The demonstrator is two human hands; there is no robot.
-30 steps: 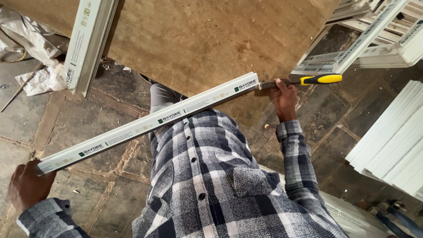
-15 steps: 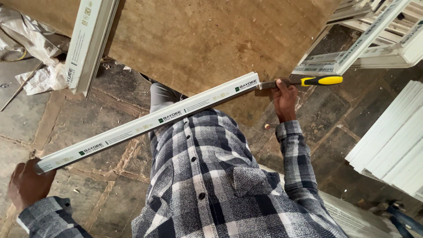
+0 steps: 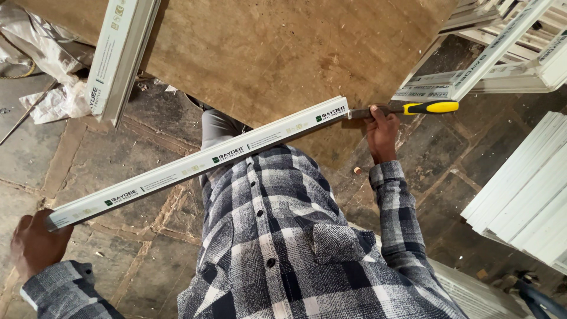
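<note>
The white plastic window profile (image 3: pixel 198 162) runs slantwise across the person's plaid shirt (image 3: pixel 283 236), one end down at the lower left and the other reaching up over the near edge of the brown board worktop (image 3: pixel 283 53). The left hand (image 3: pixel 35 245) cups the lower end, fingers curled around it from below. The right hand (image 3: pixel 383 133) sits at the upper end with its fingers wrapped shut on a chisel with a yellow-and-black handle (image 3: pixel 407 108), whose blade meets the profile's end face. The profile looks stiff and light, hollow in section, with smooth, probably slippery faces; I judge it is best held near both ends, as here, since a one-ended grip would let it lever and swing. Its cut edges may chip. Another white profile (image 3: pixel 118 56) leans at the worktop's left edge, welded white frames (image 3: pixel 502 53) lie at its far right, and stacked white lengths (image 3: pixel 525 195) rest on the stone floor (image 3: pixel 59 153) to the right.
</note>
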